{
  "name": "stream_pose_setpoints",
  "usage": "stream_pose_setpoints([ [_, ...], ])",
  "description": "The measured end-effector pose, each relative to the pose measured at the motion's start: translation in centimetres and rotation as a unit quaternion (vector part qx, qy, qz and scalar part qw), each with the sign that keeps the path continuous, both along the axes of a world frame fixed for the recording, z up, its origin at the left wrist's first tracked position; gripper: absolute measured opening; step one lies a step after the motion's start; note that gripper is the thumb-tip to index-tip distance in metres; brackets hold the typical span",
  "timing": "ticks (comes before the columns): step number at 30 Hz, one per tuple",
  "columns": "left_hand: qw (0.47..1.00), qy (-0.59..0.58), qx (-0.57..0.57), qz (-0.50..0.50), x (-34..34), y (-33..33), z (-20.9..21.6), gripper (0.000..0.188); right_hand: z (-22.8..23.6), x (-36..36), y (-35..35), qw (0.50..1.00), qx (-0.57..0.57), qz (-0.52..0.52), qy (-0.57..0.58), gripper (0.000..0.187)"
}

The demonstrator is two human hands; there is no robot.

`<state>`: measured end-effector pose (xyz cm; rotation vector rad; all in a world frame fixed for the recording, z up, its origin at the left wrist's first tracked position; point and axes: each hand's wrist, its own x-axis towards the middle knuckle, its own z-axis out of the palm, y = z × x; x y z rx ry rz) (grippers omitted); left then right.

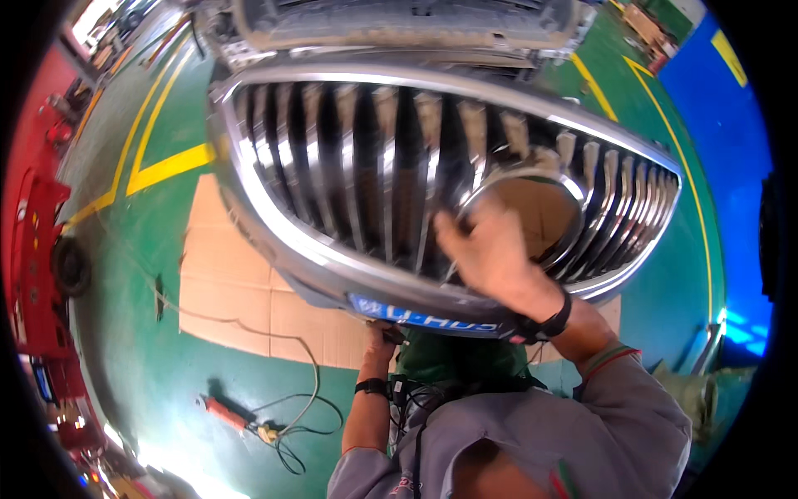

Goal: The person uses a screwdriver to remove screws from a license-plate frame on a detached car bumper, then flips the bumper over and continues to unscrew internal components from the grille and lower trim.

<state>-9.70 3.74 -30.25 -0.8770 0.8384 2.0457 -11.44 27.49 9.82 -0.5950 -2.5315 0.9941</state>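
Note:
In front of me is a car's front bumper (287,279) with a large chrome-slatted grille (366,166), tilted across the view. The grille has a round chrome-rimmed opening (579,200) right of its middle. My right hand (490,249) is over the slats at the left side of that opening; its fingers are smeared by motion. My left hand (381,339) is closed at the bumper's lower edge, just under a blue number plate (420,314). A small dark thing shows beside its fingers, too unclear to name, and the fingertips are partly hidden.
Flattened cardboard (229,291) lies on the green floor under the bumper. A red-orange power tool (224,413) with a looped cable lies at the lower left. Beyond the grille is the car's exposed front end (399,33). A blue panel (715,150) stands at the right.

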Motion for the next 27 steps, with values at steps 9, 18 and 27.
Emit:
stream_pose_setpoints([
  [9,0.998,0.028,-0.027,-0.054,-1.8,-0.3,-2.6,0.014,-3.6,4.2,-7.4,0.974,0.116,0.13,0.148,0.028],
  [18,0.969,0.141,-0.114,-0.167,-3.8,0.4,-3.3,0.019,-6.0,6.2,-7.7,0.976,0.088,0.072,0.186,0.034],
  [27,0.552,0.507,-0.444,-0.491,-3.5,-2.6,-1.0,0.033,-8.3,10.2,-3.3,0.99,0.015,-0.052,0.13,0.043],
])
